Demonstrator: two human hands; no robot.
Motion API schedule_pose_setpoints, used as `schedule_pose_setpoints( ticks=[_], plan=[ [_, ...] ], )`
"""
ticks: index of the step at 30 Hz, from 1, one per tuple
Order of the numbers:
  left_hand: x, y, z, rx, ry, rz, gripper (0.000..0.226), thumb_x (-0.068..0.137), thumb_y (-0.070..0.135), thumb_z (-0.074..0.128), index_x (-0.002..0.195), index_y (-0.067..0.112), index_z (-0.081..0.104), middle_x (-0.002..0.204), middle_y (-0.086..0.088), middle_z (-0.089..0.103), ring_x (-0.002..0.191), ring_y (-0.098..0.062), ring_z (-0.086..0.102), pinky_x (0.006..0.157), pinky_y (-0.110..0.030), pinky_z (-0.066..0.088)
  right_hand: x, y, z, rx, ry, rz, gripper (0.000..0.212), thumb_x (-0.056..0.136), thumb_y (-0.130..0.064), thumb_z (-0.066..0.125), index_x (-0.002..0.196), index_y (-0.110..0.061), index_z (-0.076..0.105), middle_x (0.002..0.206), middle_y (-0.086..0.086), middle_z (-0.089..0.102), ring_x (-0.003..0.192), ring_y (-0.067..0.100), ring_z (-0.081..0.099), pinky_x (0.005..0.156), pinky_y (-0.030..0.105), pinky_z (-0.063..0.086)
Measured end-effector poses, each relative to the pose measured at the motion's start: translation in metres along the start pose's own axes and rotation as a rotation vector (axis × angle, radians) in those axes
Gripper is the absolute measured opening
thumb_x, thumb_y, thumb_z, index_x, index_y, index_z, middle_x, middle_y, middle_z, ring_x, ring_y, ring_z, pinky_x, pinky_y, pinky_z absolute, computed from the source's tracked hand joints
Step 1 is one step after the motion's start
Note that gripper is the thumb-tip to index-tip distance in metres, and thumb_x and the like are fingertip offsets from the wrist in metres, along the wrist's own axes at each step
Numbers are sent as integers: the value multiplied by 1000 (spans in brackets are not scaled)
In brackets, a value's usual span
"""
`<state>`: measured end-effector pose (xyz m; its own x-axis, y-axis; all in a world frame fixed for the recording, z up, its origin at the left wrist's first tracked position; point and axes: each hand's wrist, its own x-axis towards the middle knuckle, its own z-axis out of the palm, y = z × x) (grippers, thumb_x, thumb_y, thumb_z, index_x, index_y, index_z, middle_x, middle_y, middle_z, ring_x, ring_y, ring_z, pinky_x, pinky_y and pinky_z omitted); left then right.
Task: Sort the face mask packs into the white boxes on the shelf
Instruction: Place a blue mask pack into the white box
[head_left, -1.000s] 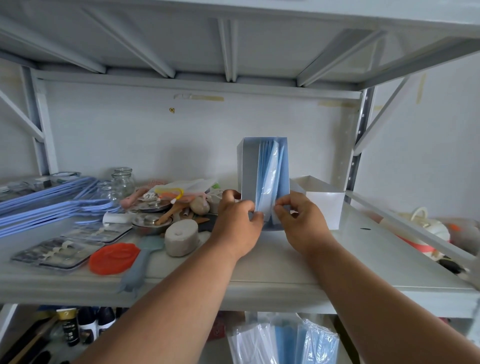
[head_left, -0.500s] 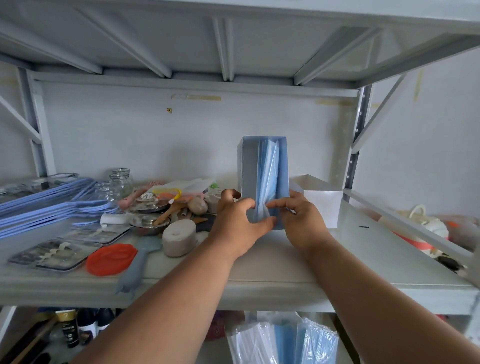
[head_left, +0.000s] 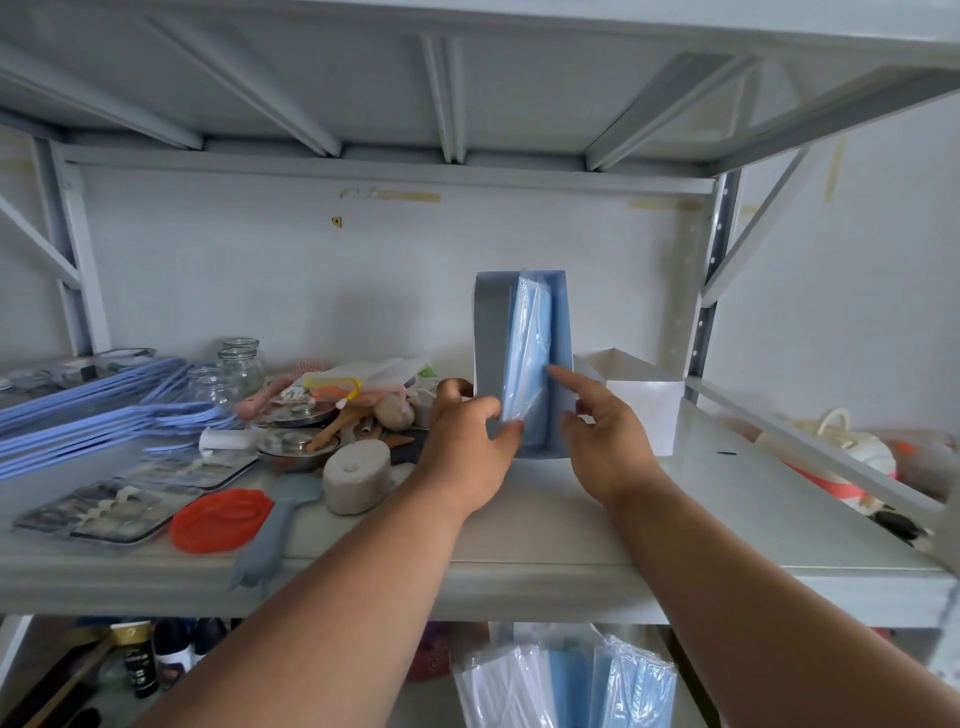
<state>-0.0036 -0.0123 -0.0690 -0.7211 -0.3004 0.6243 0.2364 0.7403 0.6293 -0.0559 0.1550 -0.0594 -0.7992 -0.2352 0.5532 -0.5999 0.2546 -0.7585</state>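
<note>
A tall white box (head_left: 488, 332) stands upright on the shelf (head_left: 675, 525), its open side facing me. Blue face mask packs (head_left: 532, 353) stand inside it against the right wall. My left hand (head_left: 467, 441) grips the box's lower left edge, its thumb pressed on the packs' lower edge. My right hand (head_left: 602, 436) is just right of the box, fingers apart, the index finger touching the packs. A second, lower white box (head_left: 641, 400) sits behind and to the right. More clear-wrapped mask packs (head_left: 566, 680) stand on the level below.
The shelf's left half is crowded: glass jars (head_left: 239, 364), blue hangers (head_left: 93, 410), steel lids (head_left: 298, 441), a grey roll (head_left: 356, 475), an orange lid (head_left: 221, 519), a grey spatula (head_left: 270, 535), blister packs (head_left: 98, 512). A diagonal rail (head_left: 810, 441) borders the right.
My right hand has let go of the packs and opened, leaving only the index finger on them. The packs now stand closer to the box's right wall. My left hand stays on the box.
</note>
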Motion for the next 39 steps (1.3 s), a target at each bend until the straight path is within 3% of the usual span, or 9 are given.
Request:
schedule_pose_setpoints(
  ticks=[6,13,18,21,25,28,31,34,39],
  plan=[
    [1,0,0,-50,-22,-15,22,99,32,71,84,18,65,132,-1,37,121,-20,44,93,-10,27,2,4,0,-30,77,0,73,111,-1,47,169,-44,41,107,-22,54,95,4,60,77,-2,43],
    [-1,6,-3,-198,9,61,19,98,29,74,80,30,69,154,4,32,142,-19,41,117,-25,31,3,12,-1,42,111,-46,58,118,-9,41,169,-35,45,88,-13,60,78,0,59,88,25,45],
    [-2,15,-9,-277,11,70,36,97,20,76,69,35,59,164,0,28,132,5,45,99,-2,31,3,12,0,201,97,-70,55,116,-41,41,169,-27,47,154,-14,65,141,-5,56,130,32,40],
    [-3,18,-10,-301,0,110,37,99,16,73,70,34,59,163,-5,31,122,32,36,97,1,31,3,9,1,266,42,-105,57,113,-49,37,166,-33,52,158,-14,64,150,8,56,130,43,40],
    [-1,15,-8,-376,23,151,29,102,27,71,75,38,65,160,20,29,126,-9,62,99,-16,46,4,6,0,293,25,-122,52,110,-48,41,155,-31,60,138,-17,75,133,5,67,117,31,49],
    [-1,17,-10,-419,49,173,16,101,38,64,101,26,75,160,14,39,131,-12,61,102,-28,53,2,3,0,245,37,-167,49,110,-45,44,151,-26,62,131,-24,75,125,-9,66,103,9,45],
    [-2,18,-12,-522,55,125,14,107,29,62,114,25,73,126,12,71,113,-3,68,91,-19,51,2,4,2,168,61,-232,43,112,-45,45,144,-25,65,132,-23,73,126,-8,65,102,8,44],
    [-5,21,-15,-557,56,38,25,108,21,62,84,24,62,69,22,64,65,4,55,66,-11,41,4,5,3,132,69,-252,50,109,-55,43,139,-24,67,128,-15,75,125,4,67,104,19,48],
    [-4,23,-15,-638,73,24,36,96,39,62,87,5,60,71,-13,50,70,-12,43,65,-27,36,5,10,4,109,77,-206,46,101,-68,44,123,-34,66,120,-8,74,115,13,69,101,31,53]
  ],
)
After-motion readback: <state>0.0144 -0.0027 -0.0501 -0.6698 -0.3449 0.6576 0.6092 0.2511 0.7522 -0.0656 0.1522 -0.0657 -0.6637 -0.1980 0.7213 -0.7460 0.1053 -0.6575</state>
